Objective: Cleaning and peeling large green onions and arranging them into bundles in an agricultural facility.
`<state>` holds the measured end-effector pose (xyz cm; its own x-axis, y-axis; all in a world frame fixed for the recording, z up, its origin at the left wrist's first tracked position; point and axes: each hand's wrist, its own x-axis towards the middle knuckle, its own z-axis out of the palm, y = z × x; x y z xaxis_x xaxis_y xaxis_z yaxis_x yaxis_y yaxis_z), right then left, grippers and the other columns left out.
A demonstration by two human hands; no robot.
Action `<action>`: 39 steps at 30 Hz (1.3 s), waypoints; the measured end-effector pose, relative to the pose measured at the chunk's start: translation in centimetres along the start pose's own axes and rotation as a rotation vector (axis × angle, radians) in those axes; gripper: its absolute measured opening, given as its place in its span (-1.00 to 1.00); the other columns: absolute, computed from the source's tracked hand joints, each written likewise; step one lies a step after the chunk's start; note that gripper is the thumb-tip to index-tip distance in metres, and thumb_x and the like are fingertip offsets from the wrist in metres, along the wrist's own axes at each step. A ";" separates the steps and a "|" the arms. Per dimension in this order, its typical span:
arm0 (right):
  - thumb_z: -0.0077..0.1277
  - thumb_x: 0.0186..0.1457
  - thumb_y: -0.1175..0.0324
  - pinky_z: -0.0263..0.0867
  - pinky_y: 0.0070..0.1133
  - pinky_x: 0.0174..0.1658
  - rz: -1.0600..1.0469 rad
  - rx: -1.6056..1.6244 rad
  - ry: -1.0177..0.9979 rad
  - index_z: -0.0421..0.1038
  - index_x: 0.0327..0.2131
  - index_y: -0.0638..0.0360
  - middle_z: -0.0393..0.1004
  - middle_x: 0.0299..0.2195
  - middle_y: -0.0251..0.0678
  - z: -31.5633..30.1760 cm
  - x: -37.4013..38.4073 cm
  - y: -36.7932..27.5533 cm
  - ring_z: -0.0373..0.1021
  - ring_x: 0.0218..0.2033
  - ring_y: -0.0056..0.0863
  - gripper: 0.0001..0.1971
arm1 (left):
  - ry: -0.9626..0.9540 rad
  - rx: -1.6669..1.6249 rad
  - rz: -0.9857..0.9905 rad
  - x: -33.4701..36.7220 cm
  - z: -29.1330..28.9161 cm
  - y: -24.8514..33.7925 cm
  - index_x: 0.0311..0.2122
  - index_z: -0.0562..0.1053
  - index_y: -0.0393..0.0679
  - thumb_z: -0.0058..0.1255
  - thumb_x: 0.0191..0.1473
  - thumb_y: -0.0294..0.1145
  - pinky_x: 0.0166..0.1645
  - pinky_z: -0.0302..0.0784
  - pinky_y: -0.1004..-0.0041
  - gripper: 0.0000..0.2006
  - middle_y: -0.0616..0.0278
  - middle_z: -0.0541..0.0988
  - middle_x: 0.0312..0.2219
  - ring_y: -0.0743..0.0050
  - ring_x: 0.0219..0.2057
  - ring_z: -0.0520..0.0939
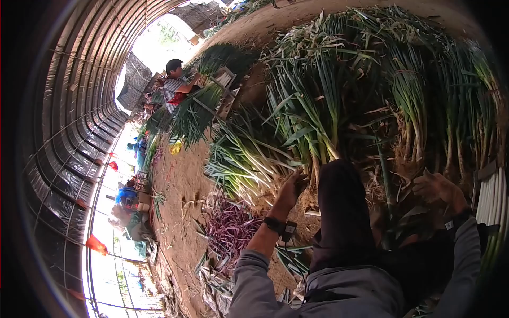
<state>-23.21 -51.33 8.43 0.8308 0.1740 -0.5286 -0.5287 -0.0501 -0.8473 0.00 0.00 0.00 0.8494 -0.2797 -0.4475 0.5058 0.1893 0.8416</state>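
Observation:
My left hand (290,188) hovers at the root ends of loose leeks (260,156), its fingers loosely bent and apart; I see nothing held in it. To the right of my dark-trousered knee, my right hand (437,188) is half curled, thumb apart from the fingers and no stalk visible in it. It is close to the brown roots of a leek bundle (415,106) with long green leaves. Between the hands, another leek clump (318,106) leans against the heap beyond my knee. Dark bands circle both wrists.
A heap of purple-red trimmings (228,222) lies left of my left forearm. White-stemmed leeks (492,199) fill the right edge. Farther left, a person (175,87) in a striped top handles leeks at a low rack (225,90). A yellow bag (175,147) lies on the earth floor (180,191).

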 end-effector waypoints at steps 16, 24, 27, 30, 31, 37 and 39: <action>-0.17 0.39 0.01 0.36 -0.25 0.15 -0.750 0.286 -0.001 0.19 0.25 0.26 0.39 0.13 -0.04 -2.0 -4.0 7.5 0.41 0.11 -0.16 -0.43 | -0.349 -0.133 0.254 -1.1 16.9 11.8 -0.01 0.55 -0.22 0.06 0.23 -0.15 -0.10 0.50 0.28 -0.63 0.11 0.63 -0.17 0.19 -0.16 0.59; -0.28 0.37 -0.20 0.37 -0.27 0.18 -0.725 0.251 -0.062 0.21 0.27 0.27 0.41 0.10 0.07 -2.9 -6.3 7.3 0.43 0.08 -0.11 -0.29 | -0.588 -0.031 0.068 -0.2 33.1 6.4 0.11 0.47 -0.20 0.01 0.28 -0.36 -0.27 0.45 0.43 -0.67 0.29 0.61 -0.30 0.48 -0.35 0.56; -0.29 0.39 -0.14 0.29 -0.30 0.26 -0.759 0.236 0.106 0.18 0.31 0.27 0.24 0.28 -0.04 -1.6 -5.3 8.1 0.28 0.24 -0.22 -0.31 | -0.627 -0.035 -0.033 1.4 32.9 3.5 0.13 0.44 -0.20 0.00 0.27 -0.43 -0.31 0.45 0.49 -0.66 0.29 0.61 -0.29 0.51 -0.35 0.57; -0.25 0.37 -0.16 0.25 -0.27 0.29 -0.828 0.132 0.119 0.16 0.32 0.25 0.20 0.32 -0.06 -0.4 -7.7 2.2 0.22 0.30 -0.25 -0.29 | -0.716 0.026 0.181 7.3 29.6 0.9 0.37 0.07 -0.24 -0.27 0.38 -0.44 0.32 0.40 0.17 -0.51 0.00 0.26 0.30 0.04 0.22 0.39; -0.21 0.34 -0.20 0.22 -0.26 0.30 -0.750 0.272 -0.003 0.19 0.31 0.26 0.27 0.28 -0.02 -1.1 -4.4 0.7 0.27 0.27 -0.20 -0.26 | -0.851 0.441 0.461 7.1 30.6 1.3 0.36 0.08 -0.24 -0.24 0.37 -0.49 0.30 0.41 0.28 -0.50 0.02 0.27 0.30 0.11 0.21 0.41; -0.42 0.27 -0.42 0.16 -0.28 0.35 -0.413 0.083 -0.012 0.19 0.29 0.31 0.27 0.25 0.10 1.7 3.1 -2.2 0.26 0.26 -0.06 -0.07 | -0.607 -0.133 -0.014 5.1 28.7 4.2 0.08 0.46 -0.21 0.01 0.32 -0.18 -0.20 0.59 0.54 -0.64 0.32 0.57 -0.27 0.51 -0.28 0.57; -0.38 0.15 -0.54 0.27 -0.29 0.28 -0.360 0.054 -0.039 0.25 0.24 0.35 0.36 0.16 0.18 2.5 5.7 -0.5 0.32 0.21 -0.02 0.04 | -0.561 -0.164 0.018 5.1 26.5 4.8 0.07 0.47 -0.20 0.00 0.33 -0.19 -0.21 0.61 0.54 -0.65 0.31 0.58 -0.27 0.52 -0.29 0.58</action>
<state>-18.64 -47.88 5.94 0.9587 0.2082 -0.1936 -0.2127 0.0732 -0.9744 2.77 -25.48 9.80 0.6710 -0.7223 -0.1675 0.5466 0.3293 0.7700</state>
